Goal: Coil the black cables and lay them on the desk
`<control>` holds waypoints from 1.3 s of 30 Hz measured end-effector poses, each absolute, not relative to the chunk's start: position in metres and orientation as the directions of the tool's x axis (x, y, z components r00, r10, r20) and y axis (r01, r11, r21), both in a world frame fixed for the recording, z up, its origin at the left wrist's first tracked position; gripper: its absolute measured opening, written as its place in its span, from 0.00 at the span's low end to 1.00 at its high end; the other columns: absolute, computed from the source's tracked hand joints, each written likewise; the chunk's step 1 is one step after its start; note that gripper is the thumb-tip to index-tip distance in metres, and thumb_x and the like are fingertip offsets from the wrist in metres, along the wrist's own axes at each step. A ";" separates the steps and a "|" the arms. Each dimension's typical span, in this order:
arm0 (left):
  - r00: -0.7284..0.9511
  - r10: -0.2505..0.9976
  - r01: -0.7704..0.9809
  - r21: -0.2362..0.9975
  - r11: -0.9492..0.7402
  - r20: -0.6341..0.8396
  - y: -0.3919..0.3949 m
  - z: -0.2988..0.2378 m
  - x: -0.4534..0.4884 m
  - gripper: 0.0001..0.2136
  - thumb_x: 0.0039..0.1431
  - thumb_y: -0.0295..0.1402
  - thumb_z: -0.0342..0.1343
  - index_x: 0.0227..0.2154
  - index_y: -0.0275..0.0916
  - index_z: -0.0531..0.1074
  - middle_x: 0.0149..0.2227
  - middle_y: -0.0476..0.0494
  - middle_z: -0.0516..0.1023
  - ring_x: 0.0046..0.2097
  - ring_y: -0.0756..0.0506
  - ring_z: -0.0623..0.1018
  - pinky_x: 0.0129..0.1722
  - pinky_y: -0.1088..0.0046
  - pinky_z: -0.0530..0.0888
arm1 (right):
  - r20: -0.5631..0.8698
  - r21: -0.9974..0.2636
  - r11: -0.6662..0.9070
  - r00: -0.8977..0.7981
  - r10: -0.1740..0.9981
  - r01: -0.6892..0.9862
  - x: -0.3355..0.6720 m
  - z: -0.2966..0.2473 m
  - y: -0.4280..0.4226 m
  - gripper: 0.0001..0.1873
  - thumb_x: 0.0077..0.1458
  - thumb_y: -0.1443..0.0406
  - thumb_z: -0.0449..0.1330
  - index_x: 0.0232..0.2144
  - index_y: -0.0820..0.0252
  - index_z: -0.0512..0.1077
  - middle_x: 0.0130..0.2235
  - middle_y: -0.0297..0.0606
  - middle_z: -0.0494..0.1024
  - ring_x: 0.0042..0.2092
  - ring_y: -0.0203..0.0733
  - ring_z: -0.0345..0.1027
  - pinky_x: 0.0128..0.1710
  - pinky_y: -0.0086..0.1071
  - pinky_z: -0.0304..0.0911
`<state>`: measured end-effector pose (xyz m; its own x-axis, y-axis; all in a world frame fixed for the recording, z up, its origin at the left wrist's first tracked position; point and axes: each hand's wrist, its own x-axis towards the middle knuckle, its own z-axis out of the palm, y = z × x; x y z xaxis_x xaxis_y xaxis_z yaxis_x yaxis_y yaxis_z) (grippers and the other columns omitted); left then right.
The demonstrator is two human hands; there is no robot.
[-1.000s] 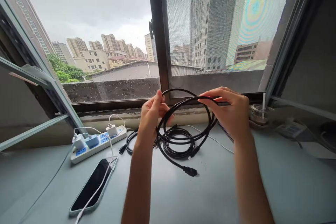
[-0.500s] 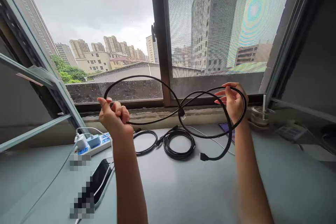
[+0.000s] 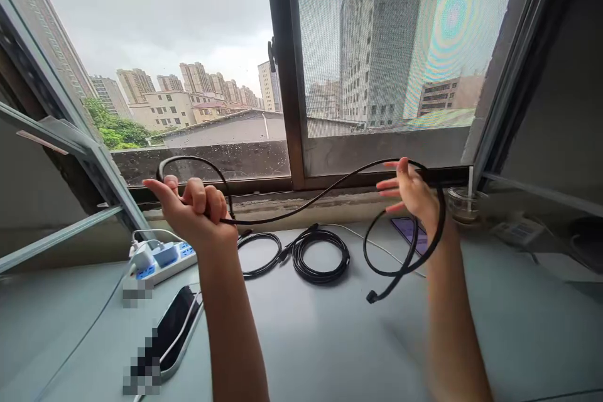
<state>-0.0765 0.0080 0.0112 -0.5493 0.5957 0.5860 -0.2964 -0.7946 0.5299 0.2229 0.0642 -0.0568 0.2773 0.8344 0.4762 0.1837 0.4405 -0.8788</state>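
Observation:
My left hand [image 3: 195, 207] is closed around a black cable [image 3: 441, 220], thumb pointing out to the left. A small loop of it rises above that fist. From there one strand crosses in front of the window to my right hand [image 3: 417, 198]. The cable hangs over the right hand near the thumb, whose fingers are spread apart. Loose turns dangle below the right hand, and a dark connector [image 3: 372, 296] hangs at the end.
Two coiled black cables, a larger one [image 3: 298, 257] and a smaller one [image 3: 277, 257], lie on the grey table [image 3: 339, 339]. To the left are a power strip [image 3: 181, 257] with plugs and a phone [image 3: 176, 320]. Behind the right hand stand a purple-screened device [image 3: 406, 230] and a cup [image 3: 464, 207].
The crossed loops between my hands have come apart into a single strand. My left hand has moved left and closed more; my right fingers have spread. The connector end has swung slightly lower.

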 end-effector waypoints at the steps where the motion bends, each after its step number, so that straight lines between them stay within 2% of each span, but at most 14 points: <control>1: -0.538 0.608 -0.322 0.524 -0.789 0.584 0.007 0.012 -0.075 0.20 0.68 0.41 0.30 0.23 0.39 0.54 0.12 0.59 0.48 0.11 0.60 0.49 0.18 0.69 0.41 | 0.419 -0.904 0.373 0.261 0.869 0.209 0.226 -0.061 0.067 0.35 0.54 0.38 0.44 0.40 0.60 0.72 0.23 0.43 0.75 0.23 0.46 0.71 0.11 0.31 0.61; 3: -0.498 0.622 -0.353 0.513 -0.782 0.605 0.003 0.014 -0.075 0.22 0.68 0.42 0.29 0.21 0.39 0.55 0.12 0.58 0.48 0.11 0.60 0.50 0.16 0.70 0.41 | 0.363 -0.916 0.303 0.222 0.905 0.261 0.232 -0.067 0.069 0.36 0.52 0.37 0.45 0.34 0.60 0.75 0.19 0.42 0.73 0.20 0.46 0.69 0.09 0.30 0.58; 5: -0.397 0.648 -0.378 0.528 -0.761 0.650 -0.001 0.016 -0.075 0.23 0.68 0.41 0.28 0.20 0.39 0.57 0.11 0.57 0.47 0.10 0.59 0.51 0.14 0.71 0.42 | 0.374 -0.904 0.307 0.205 0.904 0.296 0.233 -0.066 0.067 0.36 0.52 0.37 0.45 0.29 0.60 0.76 0.18 0.40 0.72 0.19 0.43 0.68 0.10 0.28 0.58; 8: -0.118 0.693 -0.384 0.611 -0.692 0.711 -0.005 0.017 -0.068 0.18 0.65 0.43 0.41 0.22 0.42 0.63 0.09 0.58 0.49 0.09 0.57 0.52 0.11 0.73 0.43 | 0.425 -0.894 0.374 0.202 0.882 0.246 0.218 -0.051 0.056 0.39 0.55 0.37 0.39 0.38 0.60 0.75 0.22 0.39 0.75 0.20 0.39 0.70 0.14 0.25 0.61; 10: 0.054 0.742 -0.333 0.712 -0.618 0.669 -0.005 0.016 -0.053 0.12 0.58 0.44 0.52 0.24 0.44 0.65 0.08 0.60 0.51 0.09 0.56 0.50 0.09 0.75 0.41 | 0.511 -0.857 0.482 0.176 0.841 0.184 0.202 -0.038 0.045 0.36 0.56 0.40 0.42 0.45 0.60 0.71 0.25 0.38 0.77 0.22 0.39 0.71 0.18 0.25 0.65; 12: 0.188 0.793 -0.206 0.813 -0.545 0.579 -0.005 0.012 -0.034 0.13 0.54 0.47 0.55 0.25 0.42 0.67 0.08 0.60 0.53 0.09 0.57 0.49 0.08 0.78 0.40 | 0.571 -0.818 0.548 0.134 0.810 0.175 0.185 -0.029 0.034 0.27 0.55 0.45 0.53 0.45 0.60 0.70 0.24 0.35 0.76 0.20 0.37 0.69 0.20 0.27 0.67; 14: 0.314 0.819 -0.002 0.863 -0.506 0.481 -0.006 0.006 -0.015 0.17 0.55 0.50 0.53 0.24 0.40 0.69 0.08 0.58 0.55 0.09 0.58 0.51 0.09 0.80 0.43 | 0.623 -0.778 0.604 0.096 0.776 0.169 0.171 -0.025 0.026 0.20 0.54 0.56 0.60 0.45 0.62 0.71 0.26 0.35 0.77 0.25 0.39 0.72 0.27 0.28 0.70; 16: 0.411 0.829 0.179 0.858 -0.481 0.379 -0.008 0.001 0.002 0.19 0.55 0.50 0.52 0.24 0.37 0.71 0.08 0.56 0.56 0.10 0.58 0.54 0.10 0.82 0.47 | 0.682 -0.721 0.659 0.053 0.730 0.214 0.162 -0.025 0.020 0.18 0.55 0.64 0.59 0.48 0.63 0.70 0.34 0.38 0.79 0.35 0.40 0.74 0.37 0.32 0.71; 18: 0.464 0.835 0.256 0.857 -0.447 0.296 -0.011 -0.003 0.013 0.19 0.52 0.50 0.55 0.24 0.36 0.71 0.09 0.56 0.57 0.11 0.58 0.55 0.10 0.82 0.49 | 0.729 -0.665 0.703 0.013 0.685 0.253 0.158 -0.025 0.015 0.21 0.57 0.67 0.54 0.53 0.63 0.66 0.42 0.42 0.77 0.44 0.41 0.72 0.45 0.36 0.68; 21: 0.469 0.844 0.246 0.880 -0.406 0.258 -0.016 -0.003 0.021 0.18 0.48 0.48 0.59 0.21 0.36 0.69 0.09 0.57 0.56 0.11 0.58 0.53 0.10 0.82 0.48 | 0.764 -0.625 0.741 -0.005 0.645 0.248 0.159 -0.024 0.008 0.24 0.59 0.68 0.50 0.58 0.62 0.60 0.48 0.43 0.74 0.50 0.41 0.68 0.50 0.38 0.65; 26: 0.431 0.862 0.239 0.887 -0.395 0.268 -0.018 -0.001 0.020 0.16 0.50 0.44 0.59 0.21 0.36 0.68 0.10 0.58 0.52 0.12 0.59 0.51 0.10 0.83 0.46 | 0.764 -0.625 0.745 -0.010 0.645 0.233 0.168 -0.020 0.009 0.23 0.55 0.65 0.58 0.54 0.57 0.66 0.45 0.37 0.76 0.47 0.40 0.70 0.45 0.33 0.69; 31: 0.196 0.850 0.109 0.851 -0.515 0.489 -0.011 -0.003 0.016 0.14 0.58 0.38 0.51 0.21 0.38 0.59 0.12 0.59 0.54 0.13 0.59 0.52 0.10 0.84 0.49 | 0.748 -0.644 0.689 0.086 0.658 0.333 0.174 -0.018 0.008 0.17 0.55 0.65 0.59 0.48 0.56 0.71 0.35 0.34 0.79 0.38 0.39 0.73 0.36 0.30 0.70; 35: 0.037 0.807 -0.043 0.808 -0.587 0.589 -0.003 -0.001 0.009 0.14 0.60 0.40 0.48 0.22 0.40 0.57 0.10 0.59 0.54 0.11 0.58 0.51 0.09 0.84 0.49 | 0.723 -0.685 0.673 0.144 0.676 0.280 0.184 -0.015 -0.008 0.17 0.54 0.61 0.61 0.47 0.55 0.69 0.31 0.32 0.78 0.36 0.39 0.73 0.38 0.32 0.69; 39: -0.082 0.760 -0.092 0.755 -0.649 0.644 -0.002 0.004 0.001 0.14 0.59 0.43 0.50 0.24 0.40 0.59 0.09 0.60 0.54 0.10 0.57 0.50 0.07 0.83 0.47 | 0.676 -0.725 0.602 0.181 0.714 0.334 0.196 -0.016 -0.022 0.16 0.54 0.51 0.59 0.33 0.58 0.71 0.28 0.34 0.76 0.34 0.40 0.72 0.33 0.31 0.66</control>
<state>0.0006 -0.0022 0.0037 -0.0823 0.7604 0.6442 -0.0917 -0.6495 0.7548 0.1959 -0.0219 -0.0160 0.1813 0.7138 0.6765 0.3337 0.6024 -0.7251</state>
